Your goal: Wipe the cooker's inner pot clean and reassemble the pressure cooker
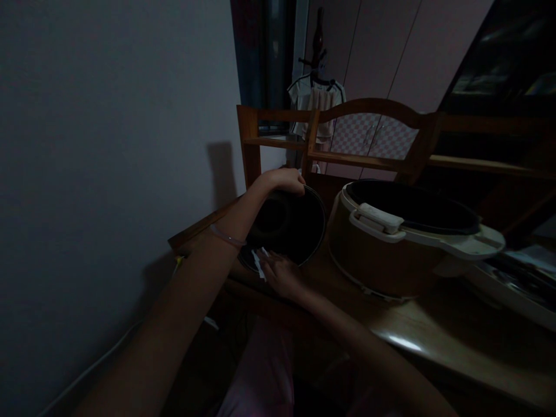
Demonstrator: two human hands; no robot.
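Observation:
A dark round pot (299, 226) is tilted on its side on the wooden desk, its opening facing me. My left hand (286, 180) is closed over the pot's upper rim, and a pale bangle circles that wrist. Low on the pot, at the near rim, my right hand (281, 274) pinches a white tissue (259, 265) against the pot. Just to the right stands a cooker body (382, 260) with a white rim and handle, its top uncovered and its inside too dark to make out.
A pale wall (130, 116) borders the left side. Behind the pot rises a wooden shelf frame (369, 107). Farther back are clothes on a stand (319, 95) and a pink wardrobe (386, 63). A light tray with dark items (521, 284) lies at right on the desk (425, 336).

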